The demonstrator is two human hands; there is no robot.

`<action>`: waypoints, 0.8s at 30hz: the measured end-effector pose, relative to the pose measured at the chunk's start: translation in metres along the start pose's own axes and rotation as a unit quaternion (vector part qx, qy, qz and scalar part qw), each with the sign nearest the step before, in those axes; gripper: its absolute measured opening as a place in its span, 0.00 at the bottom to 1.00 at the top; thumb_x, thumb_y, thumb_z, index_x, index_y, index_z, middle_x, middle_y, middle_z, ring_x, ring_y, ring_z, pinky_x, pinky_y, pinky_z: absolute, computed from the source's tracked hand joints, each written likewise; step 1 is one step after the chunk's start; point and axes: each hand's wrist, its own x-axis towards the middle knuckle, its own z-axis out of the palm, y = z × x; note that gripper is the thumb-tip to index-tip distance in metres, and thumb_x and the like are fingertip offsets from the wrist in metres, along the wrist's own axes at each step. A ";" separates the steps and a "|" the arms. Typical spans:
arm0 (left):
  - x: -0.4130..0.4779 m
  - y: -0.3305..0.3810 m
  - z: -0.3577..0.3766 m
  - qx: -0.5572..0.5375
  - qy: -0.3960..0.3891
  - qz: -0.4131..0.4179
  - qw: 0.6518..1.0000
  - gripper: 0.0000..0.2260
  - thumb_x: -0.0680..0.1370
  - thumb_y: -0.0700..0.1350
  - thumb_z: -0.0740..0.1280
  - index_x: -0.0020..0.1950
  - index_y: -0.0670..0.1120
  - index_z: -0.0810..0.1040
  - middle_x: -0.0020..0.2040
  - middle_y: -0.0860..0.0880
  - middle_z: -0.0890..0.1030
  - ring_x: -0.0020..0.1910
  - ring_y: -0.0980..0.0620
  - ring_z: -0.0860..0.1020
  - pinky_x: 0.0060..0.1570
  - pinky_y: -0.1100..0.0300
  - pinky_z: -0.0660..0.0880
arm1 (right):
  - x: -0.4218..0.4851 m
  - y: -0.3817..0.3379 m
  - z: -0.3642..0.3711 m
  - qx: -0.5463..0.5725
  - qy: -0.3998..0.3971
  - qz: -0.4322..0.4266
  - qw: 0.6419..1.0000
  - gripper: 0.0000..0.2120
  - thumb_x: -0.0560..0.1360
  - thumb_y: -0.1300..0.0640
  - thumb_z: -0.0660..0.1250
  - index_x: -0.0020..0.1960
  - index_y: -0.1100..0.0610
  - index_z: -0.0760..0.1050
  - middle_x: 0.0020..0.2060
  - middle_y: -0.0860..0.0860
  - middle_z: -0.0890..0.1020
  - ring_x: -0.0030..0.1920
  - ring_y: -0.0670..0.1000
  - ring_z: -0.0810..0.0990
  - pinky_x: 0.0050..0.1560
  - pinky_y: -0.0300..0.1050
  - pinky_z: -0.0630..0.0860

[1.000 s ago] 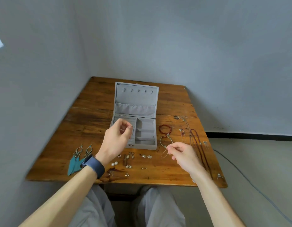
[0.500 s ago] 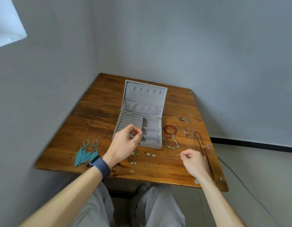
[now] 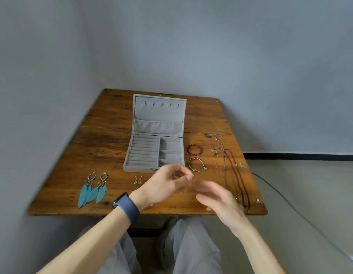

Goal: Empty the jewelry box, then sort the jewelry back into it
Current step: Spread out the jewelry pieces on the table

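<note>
Where the left hand's fingertips close: the fingers of the left hand (image 3: 165,186) curl in toward the thumb, and a small glinting piece (image 3: 193,178) shows right at their tips. It is too blurred to tell whether it is pinched, or what it is.
Left hand pose: held above the near half of the table (image 3: 104,135), back of the hand toward the camera, knuckles turned to the right. In this view it covers the box's front right corner.
Left wrist: a dark blue band (image 3: 126,206) wraps it.
Right hand: the right hand (image 3: 219,198) holds nothing. Its fingers are loosely straight and spread, the palm faces left, and the tips reach toward the left fingertips. They are close, but contact cannot be judged, and the hand is smeared by motion.
Jewelry box: the grey jewelry box (image 3: 154,153) sits mid-table with its lid standing open. The lid has five hooks and a pocket. The base has ring rolls on the left and three compartments on the right.
Right of the box: a red bead bracelet (image 3: 194,145), then a cord bracelet (image 3: 197,170) just nearer. Further right are thin chains (image 3: 219,151) and a long brown necklace (image 3: 238,175) running toward the table's front edge.
Front left: two blue feather earrings (image 3: 93,186) lie side by side.
Front centre: a pair of small drop earrings (image 3: 137,180) lies just left of the left hand.
Under the table edge: grey trousers (image 3: 191,244).
Floor at right: a thin cable (image 3: 280,196).
</note>
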 end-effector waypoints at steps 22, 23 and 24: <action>-0.002 -0.048 0.072 0.459 0.154 -0.016 0.875 0.08 0.83 0.53 0.59 0.56 0.53 0.75 0.49 0.53 0.80 0.44 0.51 0.80 0.37 0.59 0.76 | -0.012 0.046 -0.008 -0.201 0.240 -0.052 0.948 0.04 0.75 0.51 0.73 0.49 0.46 0.84 0.42 0.36 0.85 0.43 0.36 0.82 0.44 0.29 0.75; 0.001 -0.047 0.073 0.493 0.156 -0.009 0.856 0.10 0.83 0.54 0.57 0.56 0.52 0.75 0.49 0.53 0.80 0.44 0.50 0.80 0.35 0.59 0.73 | -0.009 0.044 -0.007 -0.234 0.246 -0.065 0.938 0.04 0.75 0.52 0.73 0.49 0.47 0.84 0.42 0.39 0.86 0.42 0.38 0.82 0.45 0.33 0.77; 0.002 -0.046 0.074 0.518 0.157 -0.001 0.841 0.10 0.83 0.54 0.56 0.56 0.52 0.75 0.49 0.52 0.80 0.44 0.49 0.80 0.35 0.60 0.70 | -0.005 0.043 -0.006 -0.267 0.246 -0.078 0.929 0.04 0.75 0.53 0.73 0.49 0.49 0.83 0.42 0.42 0.86 0.42 0.42 0.83 0.45 0.38 0.78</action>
